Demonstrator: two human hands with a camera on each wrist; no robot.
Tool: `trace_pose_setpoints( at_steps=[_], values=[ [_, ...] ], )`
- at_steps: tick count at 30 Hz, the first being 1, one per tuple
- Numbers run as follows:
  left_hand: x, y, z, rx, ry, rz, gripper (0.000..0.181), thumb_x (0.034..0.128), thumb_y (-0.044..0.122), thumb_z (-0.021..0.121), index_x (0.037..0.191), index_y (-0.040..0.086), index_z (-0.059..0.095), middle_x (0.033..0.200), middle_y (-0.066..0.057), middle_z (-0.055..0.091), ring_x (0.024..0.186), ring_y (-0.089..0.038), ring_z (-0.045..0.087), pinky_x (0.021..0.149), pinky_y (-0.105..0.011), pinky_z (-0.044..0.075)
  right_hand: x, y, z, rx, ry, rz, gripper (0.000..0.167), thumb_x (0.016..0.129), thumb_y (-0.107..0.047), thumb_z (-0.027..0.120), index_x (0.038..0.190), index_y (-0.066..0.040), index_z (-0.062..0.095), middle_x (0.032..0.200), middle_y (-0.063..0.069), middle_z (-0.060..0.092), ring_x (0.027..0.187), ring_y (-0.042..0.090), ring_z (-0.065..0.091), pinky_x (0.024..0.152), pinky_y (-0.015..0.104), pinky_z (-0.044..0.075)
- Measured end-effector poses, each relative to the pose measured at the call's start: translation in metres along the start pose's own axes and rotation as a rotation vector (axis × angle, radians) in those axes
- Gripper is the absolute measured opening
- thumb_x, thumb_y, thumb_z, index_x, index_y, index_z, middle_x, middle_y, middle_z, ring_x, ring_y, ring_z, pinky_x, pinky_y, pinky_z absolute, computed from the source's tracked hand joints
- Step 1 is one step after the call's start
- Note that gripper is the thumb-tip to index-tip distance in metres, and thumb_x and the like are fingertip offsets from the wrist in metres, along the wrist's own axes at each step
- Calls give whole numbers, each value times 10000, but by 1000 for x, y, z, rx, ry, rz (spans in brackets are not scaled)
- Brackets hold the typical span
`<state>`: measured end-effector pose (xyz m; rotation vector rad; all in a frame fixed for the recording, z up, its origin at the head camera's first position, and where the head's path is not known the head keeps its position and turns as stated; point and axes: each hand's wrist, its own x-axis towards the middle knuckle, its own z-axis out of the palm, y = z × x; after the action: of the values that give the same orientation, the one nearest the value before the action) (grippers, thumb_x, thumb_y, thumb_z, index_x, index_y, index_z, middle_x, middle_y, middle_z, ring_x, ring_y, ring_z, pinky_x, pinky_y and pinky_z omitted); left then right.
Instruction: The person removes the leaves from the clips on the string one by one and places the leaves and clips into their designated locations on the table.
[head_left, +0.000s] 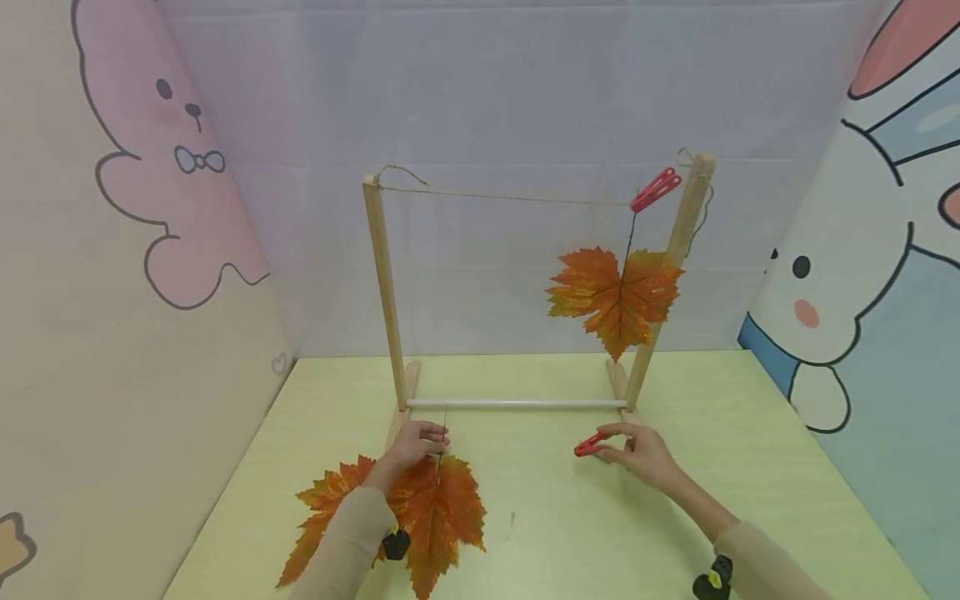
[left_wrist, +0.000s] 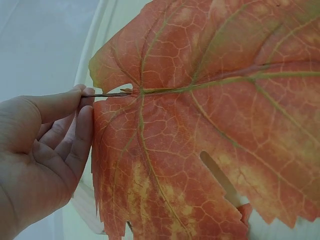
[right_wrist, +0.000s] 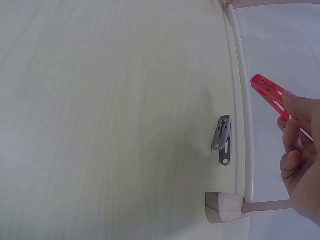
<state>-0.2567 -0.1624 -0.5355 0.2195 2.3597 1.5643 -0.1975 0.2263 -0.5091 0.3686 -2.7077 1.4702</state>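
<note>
My left hand pinches the thin dark stem of an orange maple leaf between thumb and fingers. In the left wrist view, that leaf spreads out to the right of the fingertips. A second maple leaf is partly hidden behind the left forearm. With thumb and fingers my right hand grips a red clothespin by its handle end, above the table. A grey clothespin lies on the table below it. Further back, another red clothespin holds a hanging maple leaf by its stem.
A twine line runs between two wooden posts of a frame. Low between them, a white rod joins the feet. Pale cloth stands behind the yellowish table, with cartoon-printed panels at both sides.
</note>
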Motion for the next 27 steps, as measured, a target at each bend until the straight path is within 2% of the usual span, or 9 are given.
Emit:
trace_pose_setpoints(
  at_steps=[4, 8, 13, 17, 19, 22, 23, 26, 27],
  values=[
    [3, -7, 4, -20, 33, 16, 256, 839, -51, 573, 1072, -155, 562, 919, -216, 640, 755, -207, 637, 611, -301, 531, -2, 6, 4, 4, -5, 1, 310, 754, -113, 724, 1019, 33, 654, 817, 128, 653, 401, -7, 312, 364, 186, 282],
    [7, -14, 8, -36, 62, 44, 260, 831, -66, 577, 1074, -157, 561, 917, -229, 638, 774, -226, 639, 621, -315, 532, -4, 10, 6, 18, -15, 30, 317, 762, -116, 718, 1036, 28, 650, 734, 119, 634, 395, 4, 295, 360, 178, 261],
    [9, -20, 11, -43, 86, 69, 268, 827, -59, 587, 1078, -150, 565, 907, -215, 643, 795, -215, 628, 623, -300, 527, -8, 14, 9, 2, -26, 54, 323, 763, -120, 718, 1049, 15, 651, 709, 157, 632, 389, 8, 287, 362, 170, 253],
    [11, -24, 14, -51, 117, 87, 275, 818, -101, 564, 1083, -177, 547, 911, -261, 629, 809, -289, 625, 623, -315, 521, -11, 18, 10, -5, -16, 66, 304, 759, -113, 720, 1035, -1, 661, 794, 170, 649, 380, 5, 286, 358, 170, 255],
    [12, -24, 16, -51, 143, 96, 284, 807, -117, 562, 1083, -180, 546, 912, -269, 625, 813, -316, 623, 620, -312, 517, -13, 22, 11, -3, -8, 69, 299, 757, -111, 722, 1030, -5, 664, 911, 154, 657, 382, 6, 296, 358, 177, 266],
    [9, -22, 18, -39, 171, 109, 288, 800, -124, 562, 1082, -183, 546, 922, -287, 618, 826, -357, 615, 639, -352, 519, -16, 29, 12, 10, -9, 79, 310, 758, -119, 723, 1038, -2, 660, 775, 133, 656, 367, -9, 294, 356, 171, 260],
    [9, -22, 18, -26, 179, 113, 285, 802, -117, 568, 1080, -177, 552, 922, -278, 622, 825, -352, 617, 640, -349, 522, -17, 31, 13, 13, -6, 75, 313, 758, -120, 723, 1039, 3, 658, 781, 137, 658, 364, -13, 301, 354, 172, 264],
    [9, -24, 18, 10, 190, 109, 275, 813, -94, 580, 1081, -153, 570, 930, -255, 632, 833, -340, 619, 659, -358, 524, -19, 36, 15, 3, -2, 78, 319, 759, -122, 722, 1037, 19, 653, 645, 108, 631, 352, -35, 288, 350, 166, 253],
    [9, -25, 18, 25, 192, 107, 273, 815, -89, 581, 1081, -148, 573, 931, -249, 634, 834, -336, 620, 666, -359, 525, -20, 36, 16, -5, 7, 81, 319, 756, -121, 724, 1033, 22, 655, 684, 104, 647, 353, -36, 289, 351, 168, 255]
  ],
)
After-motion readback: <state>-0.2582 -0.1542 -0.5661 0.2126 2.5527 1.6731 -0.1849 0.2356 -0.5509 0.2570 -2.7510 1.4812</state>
